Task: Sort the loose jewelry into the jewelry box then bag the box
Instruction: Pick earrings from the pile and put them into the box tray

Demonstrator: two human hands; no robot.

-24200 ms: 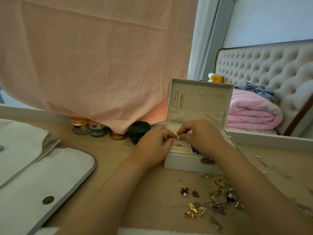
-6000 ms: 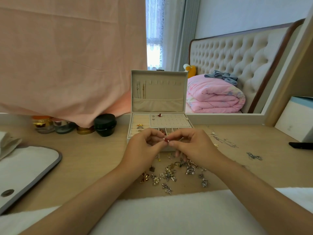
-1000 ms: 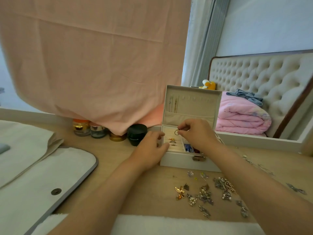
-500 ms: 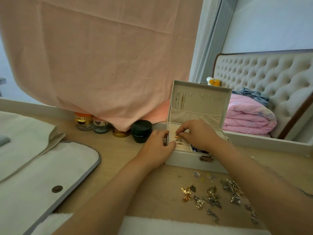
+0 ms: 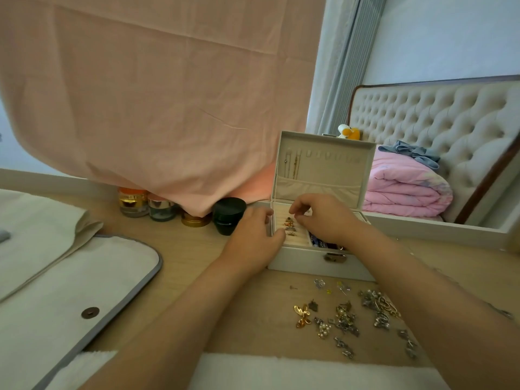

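Nearest us, the loose jewelry (image 5: 351,319) lies scattered on the counter (image 5: 183,266), just in front of the jewelry box (image 5: 309,261) & partly under our right forearm: a gold bow, pearl bits, silver charms, all tiny. We judge them light, stiff & snaggy w/ posts & hooks, prob. slippery. So we'd pinch one pc at a time by its body w/ fingertips, not scoop.

Left of that, the white bag (image 5: 70,291) lies flat, snap up, well apart from the box.

Further in, our hands sit close together at the box's left compartment. Left hand (image 5: 253,240) holds the front-left corner, thumb over the rim. Right hand (image 5: 323,218) hovers curled above the ring rolls (image 5: 289,228), thumb & forefinger nearly meeting. Whether they pinch a pc we can't tell.

The box looks rigid & light-ish. For bagging we'd shut the upright lid (image 5: 323,167) first, then lift by both side walls.

Behind: jars (image 5: 146,204) & a pink cloth (image 5: 168,94).
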